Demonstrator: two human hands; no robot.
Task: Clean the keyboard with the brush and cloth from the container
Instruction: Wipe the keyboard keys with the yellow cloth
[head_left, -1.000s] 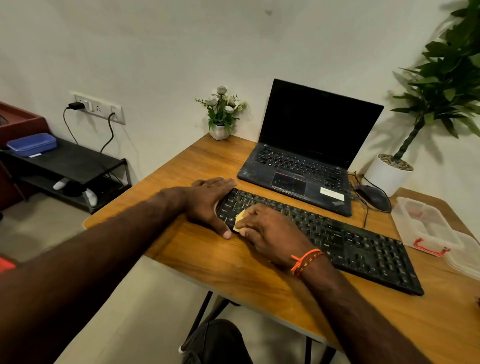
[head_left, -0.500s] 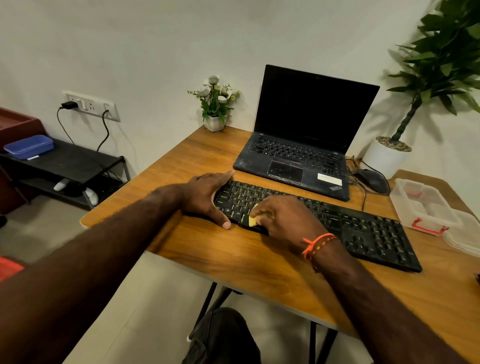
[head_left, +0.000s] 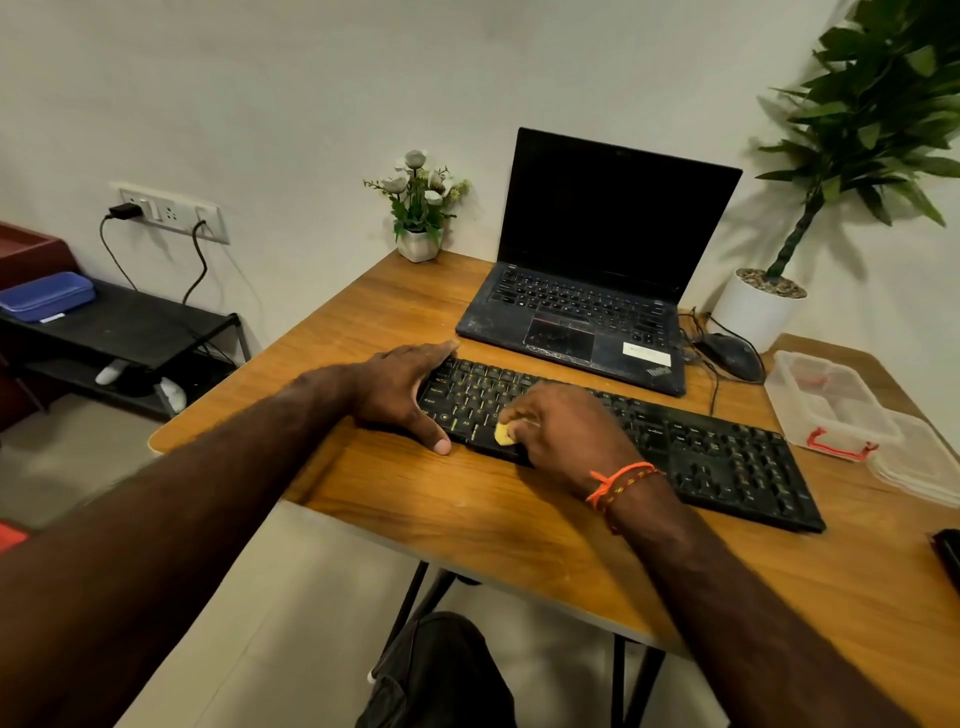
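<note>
A long black keyboard (head_left: 717, 452) lies across the wooden table (head_left: 467, 519), in front of the laptop. My left hand (head_left: 405, 389) clasps the keyboard's left end, fingers along its far edge and thumb on the near edge. My right hand (head_left: 566, 431) is curled over the left part of the keys and holds a small yellow cloth (head_left: 503, 434), of which only a corner shows under the fingers. A clear plastic container (head_left: 831, 410) with a red latch stands open at the right, its lid (head_left: 919, 462) beside it. No brush is visible.
An open black laptop (head_left: 587, 291) sits behind the keyboard, with a mouse (head_left: 730, 356) and cables to its right. A small flower pot (head_left: 418, 228) stands at the far corner, a large potted plant (head_left: 763, 306) far right. A dark object (head_left: 948, 561) lies at the right edge.
My right hand with the yellow cloth has slid a little to the right along the keys, then back toward the near edge. My left hand stays on the keyboard's left end.
</note>
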